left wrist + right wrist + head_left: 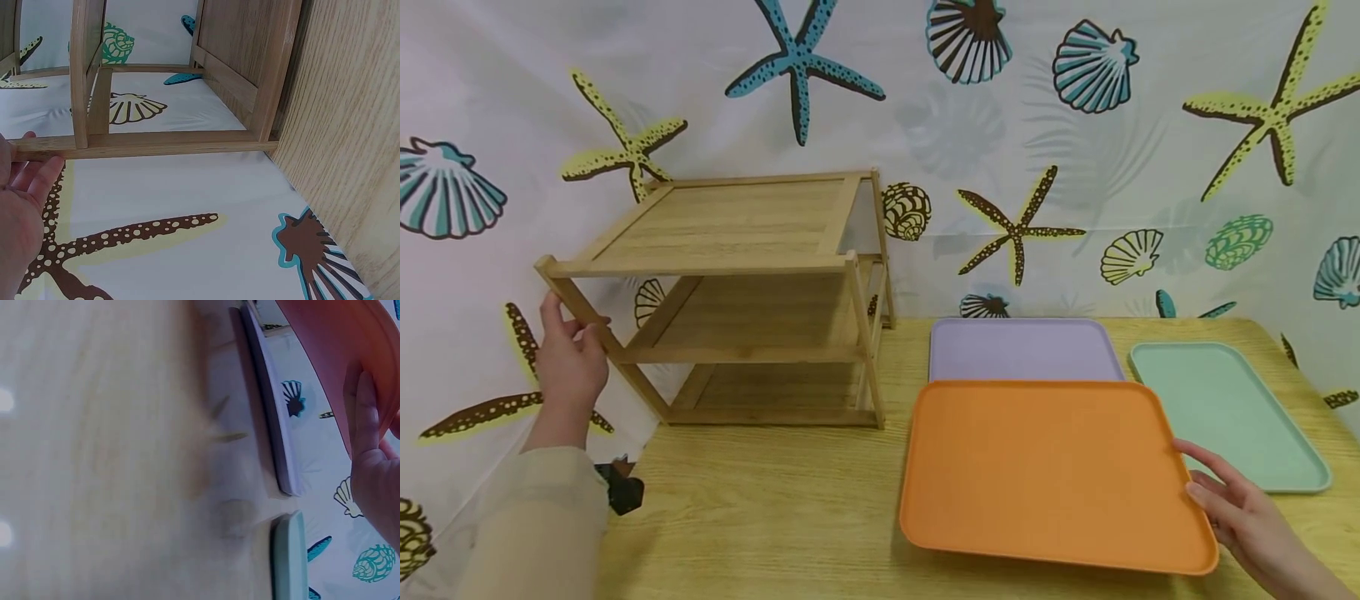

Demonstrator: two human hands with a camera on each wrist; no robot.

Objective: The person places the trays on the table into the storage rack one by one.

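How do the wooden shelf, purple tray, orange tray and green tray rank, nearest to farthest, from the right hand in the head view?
1. Orange tray: held in the right hand.
2. Green tray: on the right.
3. Purple tray: behind the orange one.
4. Wooden shelf: over on the left.

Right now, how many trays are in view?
3: the orange tray in the right hand, the purple tray behind it on the table, and the green tray right of the purple one.

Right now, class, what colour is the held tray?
The held tray is orange, clearest in the head view.
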